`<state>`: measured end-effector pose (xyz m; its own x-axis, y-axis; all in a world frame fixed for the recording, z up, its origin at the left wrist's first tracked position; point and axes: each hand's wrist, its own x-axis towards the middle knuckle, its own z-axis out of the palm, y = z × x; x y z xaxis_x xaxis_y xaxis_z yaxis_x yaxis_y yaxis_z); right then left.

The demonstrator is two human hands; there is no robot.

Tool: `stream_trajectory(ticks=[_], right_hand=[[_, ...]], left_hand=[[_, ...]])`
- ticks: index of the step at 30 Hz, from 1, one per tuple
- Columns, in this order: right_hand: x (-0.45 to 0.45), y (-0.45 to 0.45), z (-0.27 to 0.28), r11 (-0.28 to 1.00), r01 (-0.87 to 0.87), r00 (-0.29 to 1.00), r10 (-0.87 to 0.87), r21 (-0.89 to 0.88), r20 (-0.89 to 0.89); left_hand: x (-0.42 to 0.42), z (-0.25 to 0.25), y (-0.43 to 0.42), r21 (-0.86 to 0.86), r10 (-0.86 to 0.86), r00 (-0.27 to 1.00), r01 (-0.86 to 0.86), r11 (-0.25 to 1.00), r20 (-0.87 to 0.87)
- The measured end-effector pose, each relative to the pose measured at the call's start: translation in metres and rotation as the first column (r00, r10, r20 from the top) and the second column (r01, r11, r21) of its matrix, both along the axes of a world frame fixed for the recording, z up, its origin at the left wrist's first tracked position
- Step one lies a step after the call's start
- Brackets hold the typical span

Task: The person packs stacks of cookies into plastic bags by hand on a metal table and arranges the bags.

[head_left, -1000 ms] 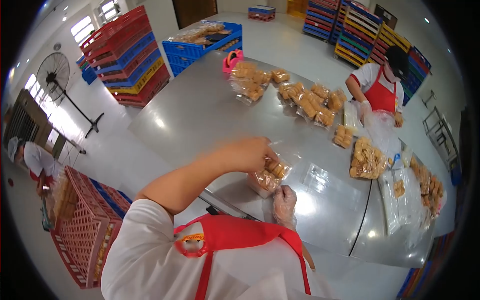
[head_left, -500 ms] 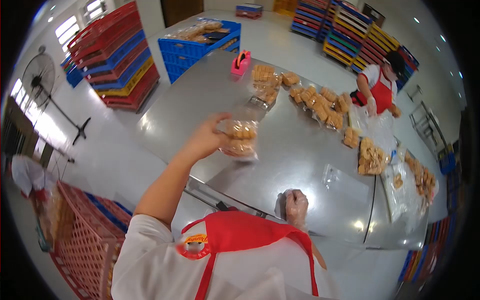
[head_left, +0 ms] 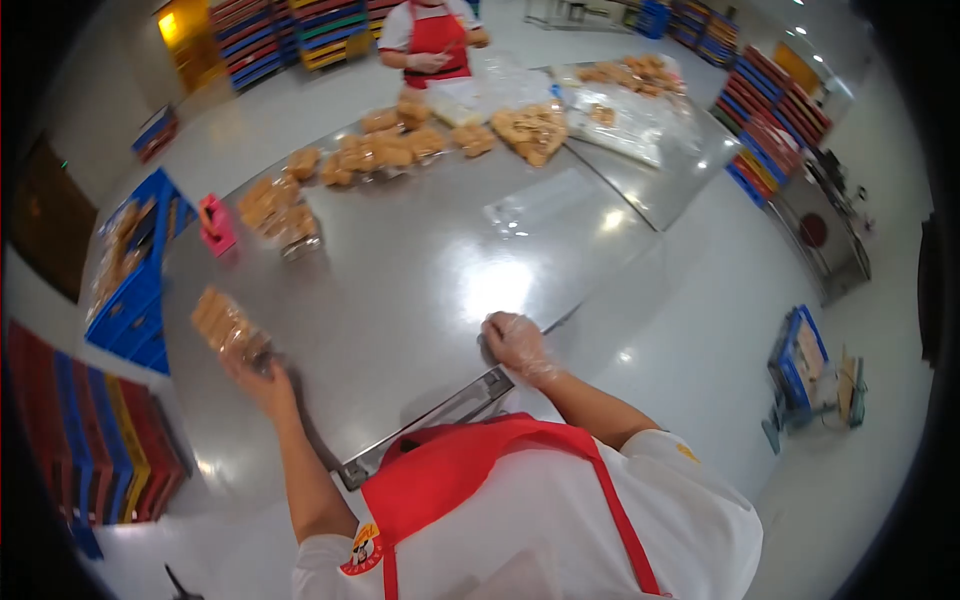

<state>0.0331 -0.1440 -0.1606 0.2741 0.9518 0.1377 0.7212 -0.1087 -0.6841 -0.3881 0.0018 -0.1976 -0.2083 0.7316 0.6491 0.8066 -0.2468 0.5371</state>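
Observation:
At the left of the table, my left hand [head_left: 258,385] grips the near end of a clear bag of biscuits [head_left: 222,318]. The golden-brown pieces are stacked in rows inside it. My right hand [head_left: 518,345] wears a clear plastic glove and rests as a fist near the table's front edge; its inside is hidden. Beyond it, a flat clear plastic bag [head_left: 540,205] lies on the steel table [head_left: 400,270]. Bags of biscuits [head_left: 275,205] sit farther back on the left, beside a pink tape dispenser [head_left: 215,225].
More biscuits [head_left: 385,150] and a heart-shaped heap [head_left: 530,130] line the far side. Across the table stands a co-worker in a red apron [head_left: 440,50]. Blue crates [head_left: 135,315] adjoin the table's left end; stacked coloured crates [head_left: 95,430] stand nearer.
My view has swung to the right. The left hand still holds the bag of biscuits, now low over the table's left side. My right fist stays by the front edge.

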Motion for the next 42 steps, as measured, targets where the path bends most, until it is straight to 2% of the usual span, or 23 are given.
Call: stream_trajectory(ticks=[3,6,9,11,12,14,15,17,18,19,20,21,22,24,26,29,33,36,37,40,42], right_hand=[[0.010,-0.014,-0.009,0.999,-0.032,0.999,0.032,0.007,0.040],[0.029,-0.018,0.003,0.989,0.092,0.995,-0.095,-0.115,-0.019],[0.077,-0.007,-0.009,0.986,0.167,0.984,-0.168,-0.017,-0.058],[0.121,0.012,-0.013,0.991,0.136,0.991,-0.135,-0.015,0.017],[0.146,0.021,-0.015,0.993,0.118,0.992,-0.117,-0.013,0.053],[0.197,0.043,-0.029,0.957,0.287,0.948,-0.289,-0.032,-0.134],[0.223,0.053,-0.035,0.929,0.366,0.902,-0.368,-0.053,-0.225],[0.269,0.071,-0.042,0.880,0.475,0.764,-0.398,0.025,-0.508],[0.293,0.083,-0.040,0.852,0.522,0.675,-0.377,0.048,-0.634],[0.314,0.093,-0.039,0.850,0.525,0.690,-0.390,0.050,-0.609],[0.333,0.101,-0.038,0.850,0.524,0.709,-0.399,0.056,-0.581],[0.348,0.109,-0.038,0.852,0.521,0.726,-0.409,0.055,-0.552],[0.361,0.116,-0.035,0.866,0.498,0.720,-0.391,0.035,-0.573],[0.375,0.123,-0.018,0.892,0.452,0.703,-0.363,-0.010,-0.611],[0.389,0.136,-0.018,0.910,0.415,0.720,-0.324,0.005,-0.614],[0.406,0.150,-0.037,0.928,0.357,0.791,-0.242,0.104,-0.562],[0.417,0.163,-0.057,0.929,0.284,0.881,-0.154,0.238,-0.448],[0.412,0.157,-0.052,0.942,0.263,0.792,-0.086,0.211,-0.605],[0.412,0.154,-0.047,0.948,0.270,0.799,-0.124,0.167,-0.588],[0.403,0.147,-0.029,0.961,0.248,0.641,-0.067,0.123,-0.765],[0.395,0.137,-0.030,0.962,0.202,0.724,-0.020,0.185,-0.689]], left_hand=[[0.005,0.006,-0.003,-0.036,0.041,0.999,-0.040,0.999,0.023],[0.009,-0.002,-0.013,-0.134,0.081,0.997,-0.080,0.988,-0.001],[0.011,-0.017,-0.023,-0.177,0.101,0.994,-0.093,0.980,0.038],[0.028,-0.013,-0.044,-0.214,0.082,0.991,-0.058,0.975,0.106],[0.036,-0.012,-0.055,-0.232,0.162,0.987,-0.152,0.961,0.023],[0.064,-0.008,-0.070,-0.243,0.310,0.941,-0.335,0.910,-0.138],[0.088,-0.010,-0.071,-0.188,0.241,0.959,-0.266,0.945,-0.145],[0.147,-0.017,-0.076,-0.082,0.116,0.977,-0.132,0.988,-0.180],[0.184,-0.023,-0.067,-0.085,-0.087,0.985,0.075,0.994,-0.146],[0.227,-0.013,-0.056,-0.081,-0.283,0.952,0.275,0.958,-0.116],[0.273,-0.001,-0.044,-0.173,-0.426,0.903,0.411,0.895,-0.057],[0.322,0.020,-0.033,-0.258,-0.552,0.834,0.537,0.803,0.016],[0.367,0.024,-0.017,-0.254,-0.635,0.767,0.634,0.730,0.088],[0.441,0.029,0.016,-0.225,-0.782,0.623,0.760,0.610,-0.020],[0.502,0.055,0.029,-0.485,-0.765,0.587,0.604,0.632,-0.265],[0.546,0.043,0.042,-0.649,-0.763,0.557,0.454,0.611,-0.329],[0.553,0.025,0.054,-0.610,-0.727,0.601,0.452,0.651,-0.332],[0.554,0.018,0.051,-0.528,-0.691,0.585,0.460,0.714,-0.425],[0.553,0.015,0.051,-0.511,-0.691,0.597,0.478,0.714,-0.408],[0.550,0.008,0.049,-0.431,-0.663,0.646,0.511,0.744,-0.379],[0.546,-0.003,0.047,-0.343,-0.603,0.704,0.499,0.796,-0.375]])
